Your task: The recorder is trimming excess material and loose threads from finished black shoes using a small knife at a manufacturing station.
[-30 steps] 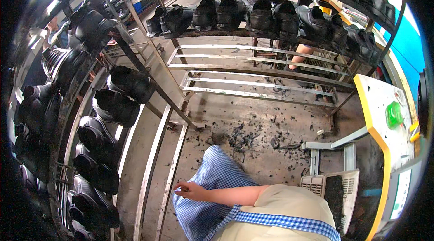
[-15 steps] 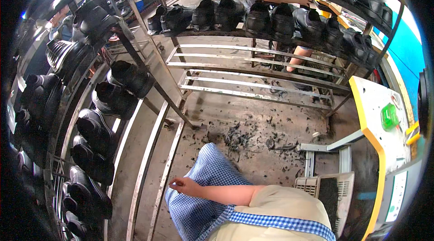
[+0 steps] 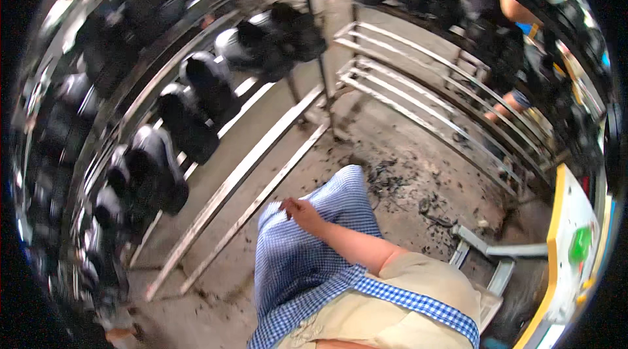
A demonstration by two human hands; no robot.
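Setting: workshop with a grey concrete floor (image 3: 418,172), blurred toward the rim.

1. Far left: sloping metal rack carrying black boots (image 3: 186,123) in rows. No tags or labels can be made out on them.
2. Left of centre: two bare metal rails (image 3: 242,185) running diagonally over the floor.
3. Centre: right hand (image 3: 302,211), forearm bare, lying on the blue checked cloth (image 3: 307,264) over the person's lap. The fingers are curled loosely against the fabric; whether they pinch a fold cannot be told. The left hand is out of view.
   Handling note, as a judgement: the cloth is soft and loose, so a fold taken between thumb and fingertips would hold better than a flat palm.
4. Right of centre: dark debris (image 3: 392,182) scattered on the floor, apart from the cloth.
5. Upper right: empty tubular rack (image 3: 425,100); another person's leg (image 3: 504,110) behind it.
6. Far right: upright white panel (image 3: 566,218) with yellow edging, bearing one round green button (image 3: 579,245); any lettering is unreadable.
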